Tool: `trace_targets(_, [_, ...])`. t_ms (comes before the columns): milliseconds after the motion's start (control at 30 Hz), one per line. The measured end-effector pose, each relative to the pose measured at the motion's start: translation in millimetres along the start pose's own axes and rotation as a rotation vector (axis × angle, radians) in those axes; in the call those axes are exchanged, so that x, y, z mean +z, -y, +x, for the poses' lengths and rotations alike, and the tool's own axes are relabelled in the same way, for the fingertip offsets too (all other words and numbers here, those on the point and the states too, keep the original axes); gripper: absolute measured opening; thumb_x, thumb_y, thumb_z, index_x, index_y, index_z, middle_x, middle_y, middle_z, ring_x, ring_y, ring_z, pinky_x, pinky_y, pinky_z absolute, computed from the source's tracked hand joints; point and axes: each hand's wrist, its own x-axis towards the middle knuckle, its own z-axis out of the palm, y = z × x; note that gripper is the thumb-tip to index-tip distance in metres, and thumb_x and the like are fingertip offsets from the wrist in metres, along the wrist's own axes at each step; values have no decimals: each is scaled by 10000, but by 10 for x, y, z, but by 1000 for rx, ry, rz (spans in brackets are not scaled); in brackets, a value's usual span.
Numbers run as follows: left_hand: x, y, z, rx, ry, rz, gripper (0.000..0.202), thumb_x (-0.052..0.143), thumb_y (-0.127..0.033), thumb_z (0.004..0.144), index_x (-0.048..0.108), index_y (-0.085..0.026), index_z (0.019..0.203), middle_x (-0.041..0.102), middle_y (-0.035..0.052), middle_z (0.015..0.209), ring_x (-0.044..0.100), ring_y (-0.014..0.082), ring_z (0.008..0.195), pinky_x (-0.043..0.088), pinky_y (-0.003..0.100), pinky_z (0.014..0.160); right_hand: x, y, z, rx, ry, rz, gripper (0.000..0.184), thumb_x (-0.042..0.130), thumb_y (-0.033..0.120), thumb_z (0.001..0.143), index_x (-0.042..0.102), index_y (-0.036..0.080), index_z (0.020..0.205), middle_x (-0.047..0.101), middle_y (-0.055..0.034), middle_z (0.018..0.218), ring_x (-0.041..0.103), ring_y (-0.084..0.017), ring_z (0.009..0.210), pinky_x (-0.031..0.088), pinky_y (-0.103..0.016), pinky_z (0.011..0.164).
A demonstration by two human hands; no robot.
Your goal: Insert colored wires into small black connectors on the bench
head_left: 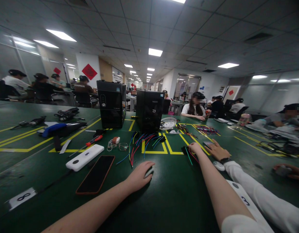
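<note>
My left hand rests low over the green table, its fingers curled round a small pale grey object whose kind I cannot make out. Farther right, my right hand is closed on a bundle of wires; green and red strands stick out toward me beside a dark part. Most of that grip is hidden. Between my hands and the computer tower lie several loose coloured wires, blue, red, green and yellow. A phone with a dark screen lies left of my left hand.
A co-worker's hand in a white sleeve lies close beside my right arm. Another black tower, a white power bank-like block, glasses, a red screwdriver and a white basket stand around the table.
</note>
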Motion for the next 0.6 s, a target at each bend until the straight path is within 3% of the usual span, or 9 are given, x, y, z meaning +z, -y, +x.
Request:
trace_targets(167, [-8,-17,-2,5,-1,2,456,503,-231,800,429,-227,1249,468,63,1277,423,208,1178,320,376,1028,-24,161,-72,-41,-10,-163,165,516,136,751,658,129,835,638,-157,938,581,-207,899,412,-283,763])
trace_targets(267, [-11,-23,-5,9,1,3,456,502,-229,802,426,-227,1251,468,60,1277,425,204,1176,319,370,1028,-11,259,-154,-26,-6,-230,232,447,159,809,662,125,892,611,-190,996,563,-222,951,403,-308,805])
trace_targets(467, [14,-3,6,17,-13,3,456,511,-222,791,437,-216,1241,475,63,1270,421,208,1178,310,374,1034,74,406,-397,17,-11,-326,427,388,371,859,615,70,1061,508,-215,1152,477,-278,1064,402,-364,838])
trace_targets(600, [5,-10,8,16,-9,3,452,508,-226,796,437,-216,1243,474,64,1273,421,205,1179,308,372,1036,172,528,-582,48,-38,-373,453,407,339,855,548,29,1153,398,-255,1232,393,-316,1144,395,-411,848])
